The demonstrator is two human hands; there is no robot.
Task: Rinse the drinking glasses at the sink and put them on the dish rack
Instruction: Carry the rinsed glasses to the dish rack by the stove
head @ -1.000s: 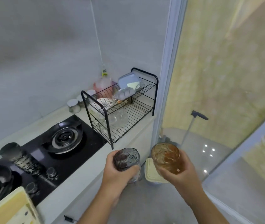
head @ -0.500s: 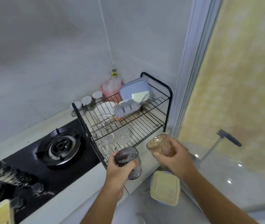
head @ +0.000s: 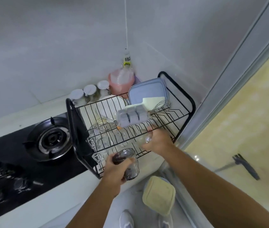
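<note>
Corner table [head: 61,198]: a blurred glass [head: 145,137] is gripped at the dish rack [head: 168,119] by the right hand [head: 158,142], a dark glass [head: 130,164] just short by the left hand [head: 114,172].

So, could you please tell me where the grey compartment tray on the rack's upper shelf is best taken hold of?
Probably across its narrow width, with the fingers on the two long edges of the grey compartment tray, and the hand coming from above. It lies lengthwise on the dish rack's upper shelf with its top free, and a wire whisk lies close by one end.
</note>
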